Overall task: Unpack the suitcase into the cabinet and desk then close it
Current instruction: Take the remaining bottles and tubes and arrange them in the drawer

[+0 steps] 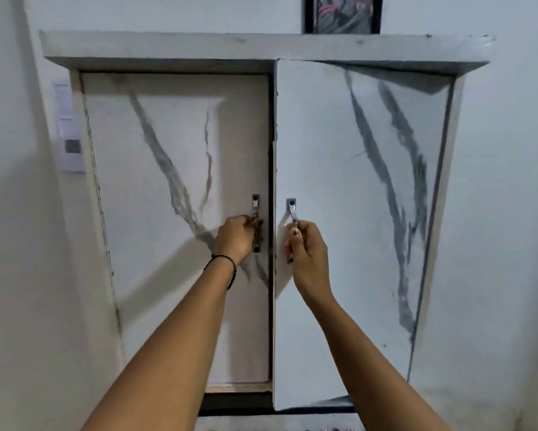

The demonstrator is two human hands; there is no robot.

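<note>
A wall cabinet with two marble-patterned doors fills the view. Its left door (174,213) sits flush in the frame. The right door (354,213) is swung partly outward toward me. My left hand (235,239) grips the metal handle of the left door (255,202). My right hand (308,250) grips the metal handle of the right door (292,209). The cabinet's inside is hidden behind the doors. No suitcase or desk is in view.
A concrete ledge (261,46) runs above the cabinet, and a framed picture (342,14) stands on it. A paper notice (70,129) is stuck on the wall left of the cabinet. Bare white wall lies on both sides.
</note>
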